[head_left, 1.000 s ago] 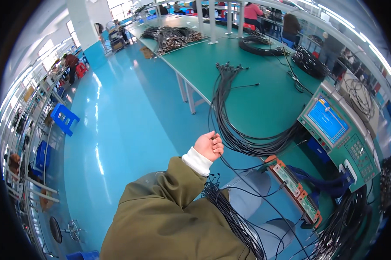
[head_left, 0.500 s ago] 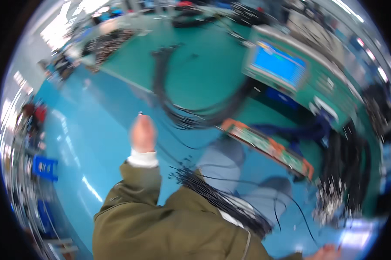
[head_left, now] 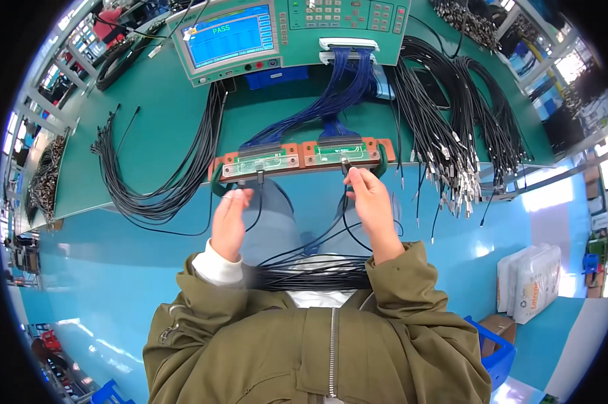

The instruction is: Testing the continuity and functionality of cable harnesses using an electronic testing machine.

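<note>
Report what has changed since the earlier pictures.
The view turned toward the tester. The left hand came from over the floor to near the left end of the orange fixture; the right hand came from the picture's lower right to the fixture's right plug. The tabletop cable bundle stayed.

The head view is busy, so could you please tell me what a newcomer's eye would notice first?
The lit blue screen on the green instrument, top left of centre, likely stands out first. Below, dark blue cables lead to an orange-framed fixture, near the left hand and right hand. At right, black cables with pale tips overhang the table.
</note>
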Demonstrator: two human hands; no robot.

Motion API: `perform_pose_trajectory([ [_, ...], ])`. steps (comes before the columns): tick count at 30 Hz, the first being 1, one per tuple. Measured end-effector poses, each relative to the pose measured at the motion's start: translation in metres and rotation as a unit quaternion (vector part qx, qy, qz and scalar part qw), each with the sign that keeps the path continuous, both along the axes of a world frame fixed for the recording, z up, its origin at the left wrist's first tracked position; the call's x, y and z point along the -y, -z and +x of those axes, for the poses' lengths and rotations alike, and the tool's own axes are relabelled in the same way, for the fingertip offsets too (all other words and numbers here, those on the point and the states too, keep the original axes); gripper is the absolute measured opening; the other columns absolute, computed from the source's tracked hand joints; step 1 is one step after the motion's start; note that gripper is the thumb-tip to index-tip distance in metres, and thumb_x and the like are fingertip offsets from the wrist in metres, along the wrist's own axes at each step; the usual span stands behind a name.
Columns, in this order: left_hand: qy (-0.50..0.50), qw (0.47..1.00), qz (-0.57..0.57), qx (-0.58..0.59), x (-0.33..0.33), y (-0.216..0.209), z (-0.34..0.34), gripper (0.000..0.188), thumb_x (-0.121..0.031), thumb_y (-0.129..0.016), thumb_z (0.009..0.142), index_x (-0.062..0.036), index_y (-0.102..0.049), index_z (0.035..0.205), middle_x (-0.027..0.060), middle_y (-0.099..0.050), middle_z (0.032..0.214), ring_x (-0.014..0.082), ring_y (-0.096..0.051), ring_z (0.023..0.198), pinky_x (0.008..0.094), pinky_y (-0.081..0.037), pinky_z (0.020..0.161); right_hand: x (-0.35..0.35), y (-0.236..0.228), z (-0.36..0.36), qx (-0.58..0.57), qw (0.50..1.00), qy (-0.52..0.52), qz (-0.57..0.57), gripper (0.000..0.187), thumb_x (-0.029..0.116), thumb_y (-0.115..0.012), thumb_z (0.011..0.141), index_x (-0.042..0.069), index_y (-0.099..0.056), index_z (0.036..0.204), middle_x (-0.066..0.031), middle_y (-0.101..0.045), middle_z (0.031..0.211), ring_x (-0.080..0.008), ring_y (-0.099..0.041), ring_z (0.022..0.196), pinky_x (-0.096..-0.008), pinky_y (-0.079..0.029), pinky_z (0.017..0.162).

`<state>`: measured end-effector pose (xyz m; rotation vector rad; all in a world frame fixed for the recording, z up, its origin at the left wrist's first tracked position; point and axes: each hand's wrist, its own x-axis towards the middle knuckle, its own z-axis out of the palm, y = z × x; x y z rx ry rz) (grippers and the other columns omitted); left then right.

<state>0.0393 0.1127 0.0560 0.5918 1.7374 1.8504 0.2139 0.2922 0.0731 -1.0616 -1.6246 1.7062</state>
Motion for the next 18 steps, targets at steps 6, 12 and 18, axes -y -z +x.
perform_pose_trajectory([
  [6, 0.001, 0.985, 0.003, 0.170, -0.032, -0.018, 0.009, 0.026, -0.021, -0.040, 0.092, -0.0061, -0.046, 0.072, 0.0073, -0.054, 0.083, 0.0138, -0.053, 0.073, 0.0229, -0.042, 0.066, 0.004, -0.001, -0.031, -0.132, 0.980, 0.022, -0.151, 0.027, 0.025, -0.041, 0.093, 0.007, -0.047, 0.074, -0.0003, -0.044, 0.067, -0.0058, -0.034, 0.050, -0.0218, -0.034, 0.050],
  [12, 0.021, 0.987, -0.007, 0.158, -0.042, -0.021, 0.008, 0.026, -0.022, -0.040, 0.092, -0.0074, -0.046, 0.071, 0.0035, -0.050, 0.072, 0.0088, -0.045, 0.057, 0.0189, -0.035, 0.051, 0.031, 0.019, -0.003, -0.129, 0.970, 0.013, -0.207, 0.024, 0.023, -0.040, 0.093, 0.008, -0.043, 0.075, 0.0001, -0.039, 0.065, -0.0041, -0.027, 0.044, -0.0187, -0.023, 0.038],
  [18, 0.016, 0.975, 0.002, 0.222, -0.029, -0.012, 0.038, 0.026, -0.023, -0.042, 0.092, -0.0083, -0.045, 0.071, 0.0018, -0.045, 0.066, 0.0056, -0.029, 0.048, 0.0184, -0.022, 0.042, 0.011, 0.022, -0.010, -0.119, 0.977, -0.005, -0.178, 0.024, 0.023, -0.039, 0.094, 0.008, -0.044, 0.075, 0.0002, -0.039, 0.065, -0.0039, -0.026, 0.044, -0.0183, -0.023, 0.038],
])
